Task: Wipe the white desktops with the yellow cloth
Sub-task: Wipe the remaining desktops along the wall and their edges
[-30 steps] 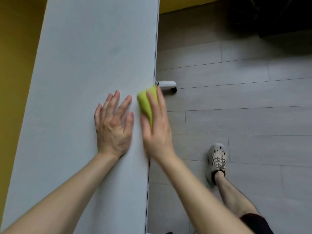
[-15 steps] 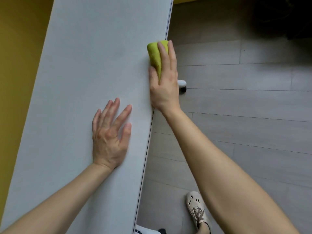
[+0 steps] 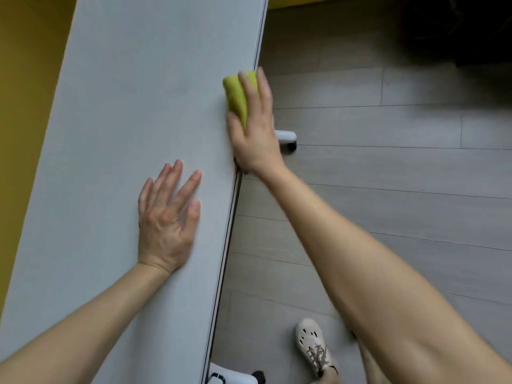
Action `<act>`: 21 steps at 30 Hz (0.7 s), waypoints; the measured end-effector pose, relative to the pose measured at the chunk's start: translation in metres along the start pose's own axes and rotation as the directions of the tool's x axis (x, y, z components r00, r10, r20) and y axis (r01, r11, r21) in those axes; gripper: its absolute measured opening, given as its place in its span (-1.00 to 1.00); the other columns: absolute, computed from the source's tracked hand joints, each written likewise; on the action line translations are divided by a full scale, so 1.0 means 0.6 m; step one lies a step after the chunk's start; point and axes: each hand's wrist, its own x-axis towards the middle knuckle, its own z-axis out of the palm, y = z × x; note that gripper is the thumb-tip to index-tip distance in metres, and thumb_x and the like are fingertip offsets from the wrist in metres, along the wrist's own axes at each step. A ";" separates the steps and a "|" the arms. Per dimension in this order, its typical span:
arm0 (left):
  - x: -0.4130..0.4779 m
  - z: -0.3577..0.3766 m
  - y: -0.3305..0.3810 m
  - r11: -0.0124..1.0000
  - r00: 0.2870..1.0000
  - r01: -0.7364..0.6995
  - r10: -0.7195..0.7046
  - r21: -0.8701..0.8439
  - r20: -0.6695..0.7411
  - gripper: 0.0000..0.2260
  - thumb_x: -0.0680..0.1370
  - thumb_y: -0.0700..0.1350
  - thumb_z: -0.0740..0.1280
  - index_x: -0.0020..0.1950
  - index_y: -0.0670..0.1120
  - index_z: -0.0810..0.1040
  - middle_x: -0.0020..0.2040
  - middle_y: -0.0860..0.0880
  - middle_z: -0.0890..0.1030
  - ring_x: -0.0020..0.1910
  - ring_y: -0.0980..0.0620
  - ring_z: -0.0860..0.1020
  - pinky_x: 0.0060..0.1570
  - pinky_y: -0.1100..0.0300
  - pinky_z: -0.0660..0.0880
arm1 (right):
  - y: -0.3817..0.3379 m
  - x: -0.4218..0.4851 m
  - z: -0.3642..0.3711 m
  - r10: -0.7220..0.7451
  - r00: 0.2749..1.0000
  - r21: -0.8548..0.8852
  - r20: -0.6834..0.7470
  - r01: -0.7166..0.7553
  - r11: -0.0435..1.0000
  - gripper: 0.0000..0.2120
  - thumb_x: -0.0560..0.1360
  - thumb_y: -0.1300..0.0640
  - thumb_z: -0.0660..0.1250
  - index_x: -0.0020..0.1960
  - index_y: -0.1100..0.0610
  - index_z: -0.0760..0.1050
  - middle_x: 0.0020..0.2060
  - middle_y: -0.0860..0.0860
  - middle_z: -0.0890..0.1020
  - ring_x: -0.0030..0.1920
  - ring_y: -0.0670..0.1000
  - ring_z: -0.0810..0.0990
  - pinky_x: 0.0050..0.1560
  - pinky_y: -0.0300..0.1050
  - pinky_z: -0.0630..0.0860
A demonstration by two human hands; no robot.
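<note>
The right hand (image 3: pixel 256 134) grips the cloth (image 3: pixel 235 92) at the table (image 3: pixel 138 92) edge; the left hand (image 3: pixel 166 225) rests flat, fingers spread. Wiping seems underway; what remains is unclear.

place: office-like room | evidence: long white desktop (image 3: pixel 124 120), castor foot (image 3: pixel 286 136), grey plank floor (image 3: pixel 388 189), yellow wall (image 3: pixel 25 79)
</note>
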 end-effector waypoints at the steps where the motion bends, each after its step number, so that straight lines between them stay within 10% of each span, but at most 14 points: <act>1: 0.000 0.000 -0.001 1.000 1.000 -0.003 0.003 -0.002 -0.005 -0.56 0.74 -0.01 0.19 0.63 0.03 0.46 0.70 -0.06 0.32 0.70 -0.06 0.26 0.61 -0.35 0.18 | 0.007 0.034 -0.001 0.004 1.000 -0.014 -0.007 -0.004 1.000 -0.38 0.66 0.17 0.31 0.69 0.16 0.25 0.73 0.19 0.10 0.72 0.20 0.16 0.59 0.39 0.28; 7: 0.001 0.002 0.000 1.000 1.000 -0.008 0.009 0.009 -0.025 -0.56 0.74 0.01 0.18 0.63 0.04 0.46 0.70 -0.06 0.32 0.70 -0.06 0.27 0.61 -0.33 0.20 | -0.024 -0.171 0.030 0.014 0.996 0.022 -0.087 -0.012 1.000 -0.40 0.69 0.29 0.32 0.69 0.21 0.25 0.73 0.21 0.11 0.75 0.19 0.09 0.66 0.32 0.21; 12: 0.001 0.004 -0.004 1.000 1.000 -0.017 0.017 0.010 -0.014 -0.56 0.74 0.02 0.16 0.64 0.05 0.45 0.70 -0.05 0.32 0.70 -0.06 0.27 0.61 -0.32 0.20 | -0.066 -0.525 0.029 -0.008 0.974 0.037 0.226 -0.001 0.999 -0.33 0.73 0.12 0.32 0.74 0.02 0.10 0.76 0.14 -0.04 0.74 0.24 0.10 0.57 0.36 0.35; 21: 0.004 0.002 -0.002 1.000 1.000 -0.004 0.004 -0.010 -0.021 -0.56 0.75 -0.01 0.15 0.63 0.12 0.46 0.69 -0.05 0.35 0.70 -0.02 0.26 0.64 -0.24 0.16 | -0.011 -0.126 0.003 -0.033 0.998 -0.046 0.052 0.035 0.998 -0.37 0.68 0.16 0.32 0.69 0.21 0.22 0.72 0.23 0.11 0.70 0.18 0.18 0.67 0.15 0.21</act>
